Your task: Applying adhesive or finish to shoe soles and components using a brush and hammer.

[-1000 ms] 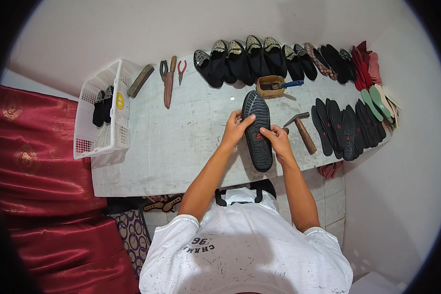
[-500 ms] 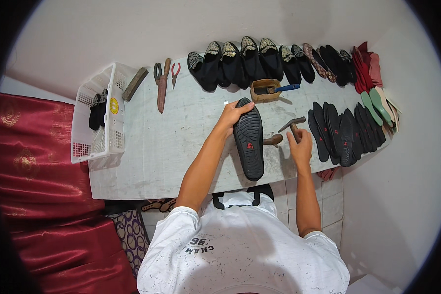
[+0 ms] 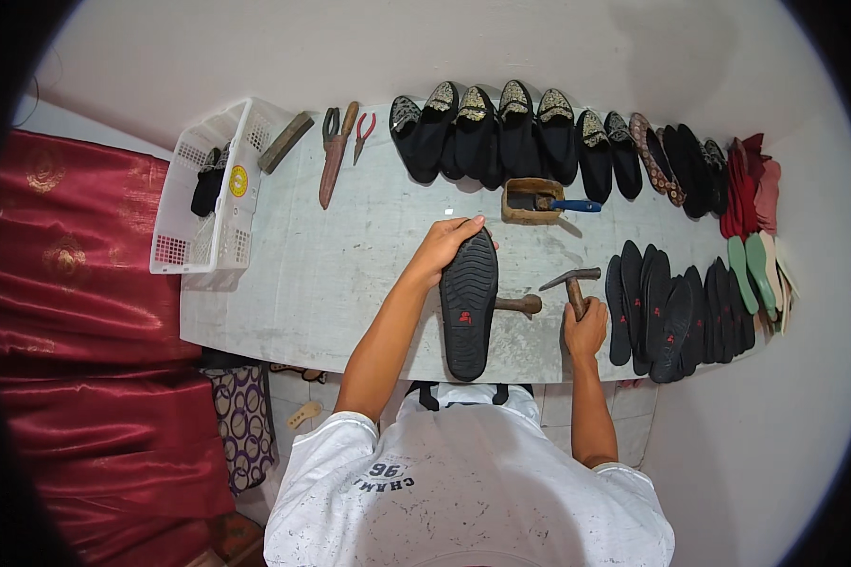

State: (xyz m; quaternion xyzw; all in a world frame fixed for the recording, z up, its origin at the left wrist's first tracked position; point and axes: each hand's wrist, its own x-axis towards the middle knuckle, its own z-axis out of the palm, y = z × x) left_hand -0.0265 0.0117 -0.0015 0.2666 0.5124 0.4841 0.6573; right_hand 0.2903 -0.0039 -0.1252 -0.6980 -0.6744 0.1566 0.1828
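Left grip (image 3: 447,248) is clamped on the upper end of a black shoe (image 3: 468,307), thumb over the tip, ribbed sole facing up. Shoe sits over the tabletop (image 3: 284,255), lower end near the front edge; can't tell if it's resting or lifted. A brown knobbed piece (image 3: 522,304) sticks out at its right side, contact unclear

Right grip (image 3: 586,329) is wrapped round the wooden handle of a hammer (image 3: 575,291), head pointing away, just left of the loose black soles (image 3: 671,326)

Handling guess: shoe light, sole rubbery and bendy, ribs give traction, not fragile; upper hidden, likely softer. Best hold: across the sole edges at one end, fingers off the middle. Hammer likely head-heavy, stiff; take it lower on the handle
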